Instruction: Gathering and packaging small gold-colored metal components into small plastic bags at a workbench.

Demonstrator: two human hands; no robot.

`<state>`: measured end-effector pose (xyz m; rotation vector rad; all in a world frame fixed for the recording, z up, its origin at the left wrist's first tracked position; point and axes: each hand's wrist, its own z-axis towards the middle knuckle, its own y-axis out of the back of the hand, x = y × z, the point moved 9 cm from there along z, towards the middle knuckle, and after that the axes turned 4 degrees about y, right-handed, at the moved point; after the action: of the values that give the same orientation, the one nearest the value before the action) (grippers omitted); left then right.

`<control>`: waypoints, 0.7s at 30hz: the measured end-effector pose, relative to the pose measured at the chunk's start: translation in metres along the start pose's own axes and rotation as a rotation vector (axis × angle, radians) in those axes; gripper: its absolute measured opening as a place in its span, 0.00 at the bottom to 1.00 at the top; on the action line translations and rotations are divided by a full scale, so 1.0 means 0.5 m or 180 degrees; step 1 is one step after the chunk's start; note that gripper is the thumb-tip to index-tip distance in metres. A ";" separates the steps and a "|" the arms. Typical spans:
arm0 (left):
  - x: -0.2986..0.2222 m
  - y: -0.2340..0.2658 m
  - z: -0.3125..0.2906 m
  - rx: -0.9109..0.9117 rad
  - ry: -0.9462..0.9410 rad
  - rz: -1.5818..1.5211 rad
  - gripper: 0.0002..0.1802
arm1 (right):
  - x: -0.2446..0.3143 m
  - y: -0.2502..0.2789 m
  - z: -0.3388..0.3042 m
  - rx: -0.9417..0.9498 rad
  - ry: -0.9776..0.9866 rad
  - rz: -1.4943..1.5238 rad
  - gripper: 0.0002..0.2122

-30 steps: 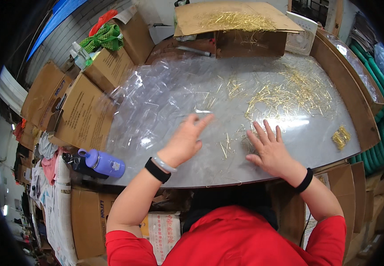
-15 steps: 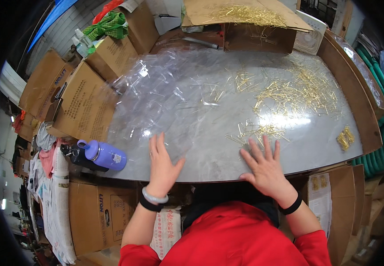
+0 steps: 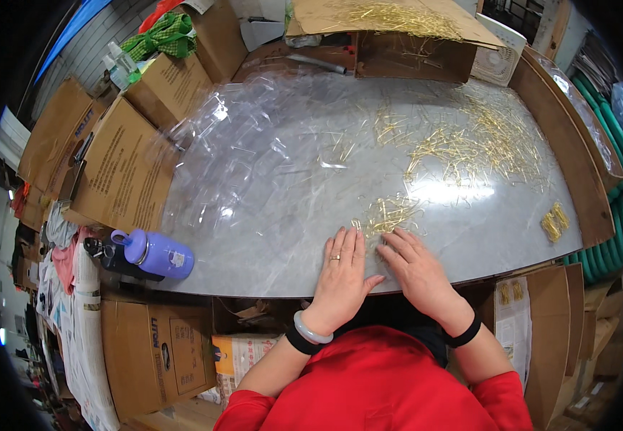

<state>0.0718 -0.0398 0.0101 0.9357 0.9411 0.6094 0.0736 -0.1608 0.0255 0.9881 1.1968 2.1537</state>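
Observation:
My left hand (image 3: 342, 276) lies palm down near the front edge of the grey table, its fingers stretched forward and a ring on one of them. Close beside it, my right hand (image 3: 419, 271) also faces down, fingers extended and slightly bent. Both hands touch or nearly touch the near side of a small heap of gold wire hooks (image 3: 394, 211). What may lie beneath the palms is hidden. A wide spread of gold wire hooks (image 3: 495, 147) covers the right rear of the table. Clear plastic pieces (image 3: 236, 151) are strewn over the left half.
At the table's left edge are a purple bottle (image 3: 160, 253) and a black one behind it. Cardboard boxes (image 3: 121, 158) line the left side, and a cardboard strip (image 3: 577, 158) borders the right. Two gold hook bundles (image 3: 554, 223) sit near the right edge.
My left hand has swept right from the plastic side to the front hook heap. My right hand has shifted slightly left, and the heap looks more gathered.

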 end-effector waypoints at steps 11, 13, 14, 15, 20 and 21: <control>-0.010 0.004 0.008 0.0035 0.0096 0.0239 0.54 | -0.083 0.043 0.128 0.1117 0.0453 -0.0433 0.28; -0.004 -0.001 0.008 -0.0032 0.0179 0.0213 0.55 | -0.095 0.007 0.132 0.1151 0.0209 -0.0382 0.26; -0.001 -0.002 0.010 -0.0080 0.0227 0.0190 0.55 | -0.108 -0.004 0.129 0.1164 -0.0068 -0.0330 0.24; -0.003 -0.003 0.011 -0.0083 0.0242 0.0186 0.55 | -0.100 -0.006 0.126 0.1175 -0.0058 -0.0330 0.24; 0.007 -0.009 0.009 -0.0057 0.0458 0.0265 0.54 | -0.124 0.040 0.122 0.0898 -0.0524 0.0756 0.19; 0.002 -0.011 0.011 -0.0044 0.0432 0.0249 0.54 | -0.149 0.045 0.109 0.0890 -0.0555 0.0745 0.19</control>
<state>0.0774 -0.0437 0.0062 0.9309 1.0234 0.7523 0.1612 -0.1959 0.0376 1.4694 1.3784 2.0525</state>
